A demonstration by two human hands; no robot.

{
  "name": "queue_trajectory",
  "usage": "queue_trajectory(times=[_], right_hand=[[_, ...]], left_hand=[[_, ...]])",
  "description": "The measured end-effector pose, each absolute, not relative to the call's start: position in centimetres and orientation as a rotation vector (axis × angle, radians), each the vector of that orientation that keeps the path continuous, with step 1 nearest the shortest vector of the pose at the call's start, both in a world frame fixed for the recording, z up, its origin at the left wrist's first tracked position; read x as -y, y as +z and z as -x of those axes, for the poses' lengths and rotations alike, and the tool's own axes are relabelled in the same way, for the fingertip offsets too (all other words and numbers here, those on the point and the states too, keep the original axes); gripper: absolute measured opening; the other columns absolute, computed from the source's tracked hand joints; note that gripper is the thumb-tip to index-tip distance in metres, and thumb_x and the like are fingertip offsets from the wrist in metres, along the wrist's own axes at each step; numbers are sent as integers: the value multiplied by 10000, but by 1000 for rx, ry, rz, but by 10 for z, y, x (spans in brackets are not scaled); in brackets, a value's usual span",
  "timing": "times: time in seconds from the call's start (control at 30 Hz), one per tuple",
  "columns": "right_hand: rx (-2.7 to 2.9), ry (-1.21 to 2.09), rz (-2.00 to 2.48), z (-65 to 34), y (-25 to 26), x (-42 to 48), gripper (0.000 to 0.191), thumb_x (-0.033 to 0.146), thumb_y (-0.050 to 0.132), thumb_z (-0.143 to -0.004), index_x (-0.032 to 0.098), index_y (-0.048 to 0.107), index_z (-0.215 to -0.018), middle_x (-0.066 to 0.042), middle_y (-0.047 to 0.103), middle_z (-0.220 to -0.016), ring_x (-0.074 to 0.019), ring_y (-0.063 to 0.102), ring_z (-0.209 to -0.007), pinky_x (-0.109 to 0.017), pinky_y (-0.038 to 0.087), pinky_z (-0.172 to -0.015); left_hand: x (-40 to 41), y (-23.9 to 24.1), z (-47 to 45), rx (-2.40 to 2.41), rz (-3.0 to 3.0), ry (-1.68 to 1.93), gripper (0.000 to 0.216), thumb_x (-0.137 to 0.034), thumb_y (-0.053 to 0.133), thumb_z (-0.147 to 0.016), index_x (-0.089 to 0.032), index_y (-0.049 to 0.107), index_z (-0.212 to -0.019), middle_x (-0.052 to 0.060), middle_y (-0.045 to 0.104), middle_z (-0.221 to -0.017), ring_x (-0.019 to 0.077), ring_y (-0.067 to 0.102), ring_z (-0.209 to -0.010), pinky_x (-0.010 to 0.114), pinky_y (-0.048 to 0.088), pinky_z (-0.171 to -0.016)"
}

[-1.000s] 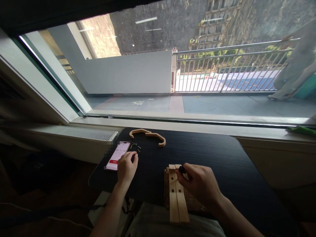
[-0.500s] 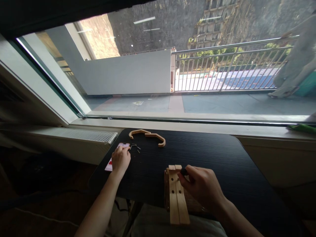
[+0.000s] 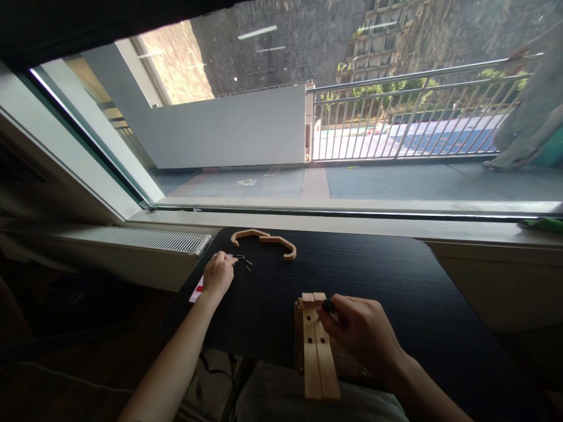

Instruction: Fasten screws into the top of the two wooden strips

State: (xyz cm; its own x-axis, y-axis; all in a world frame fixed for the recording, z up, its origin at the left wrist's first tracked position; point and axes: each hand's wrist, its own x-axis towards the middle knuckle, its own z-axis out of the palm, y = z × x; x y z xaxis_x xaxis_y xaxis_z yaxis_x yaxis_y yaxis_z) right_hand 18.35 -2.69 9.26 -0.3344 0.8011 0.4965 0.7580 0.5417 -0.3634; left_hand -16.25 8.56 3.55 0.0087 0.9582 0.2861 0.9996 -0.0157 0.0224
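My left hand (image 3: 217,274) reaches out over a phone (image 3: 197,291) and its fingertips pinch at several small dark screws (image 3: 243,260) on the black table (image 3: 396,281). My right hand (image 3: 358,334) is closed round a small black-handled tool (image 3: 328,305), held against a wooden slat assembly (image 3: 314,346) that rests on the table's near edge and my lap. Two curved wooden pieces (image 3: 264,240) lie at the far side of the table.
A window sill and a large window run behind the table, with a radiator grille (image 3: 149,238) at the left. Outside is a balcony with a metal railing (image 3: 409,117), and a person (image 3: 528,111) stands there at the far right. Something green (image 3: 543,224) lies on the sill.
My left hand has moved away from me, from beside the phone up to the small screws. My right hand and the wooden assembly have stayed in place.
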Motion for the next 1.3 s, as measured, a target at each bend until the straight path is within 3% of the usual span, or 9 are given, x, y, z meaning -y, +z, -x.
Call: queue_trajectory(times=[0.4, 1.3], right_hand=[[2116, 67, 1234, -184, 92, 27, 398, 343, 533, -936, 200, 424, -580, 58, 467, -472, -73, 390, -409, -255, 207, -481], [2126, 77, 1203, -185, 98, 21, 411, 328, 538, -932, 201, 414, -561, 51, 460, -483, -69, 376, -409, -237, 223, -465]], left_hand=[[-90, 34, 162, 2051, 2180, -316, 278, -163, 514, -890, -185, 785, -952, 126, 637, -972, 265, 636, -916, 377, 542, -838], [-87, 32, 157, 2039, 2218, -544, 238, -196, 510, -866, -167, 741, -815, 161, 651, -961, 332, 610, -952, 461, 503, -852]])
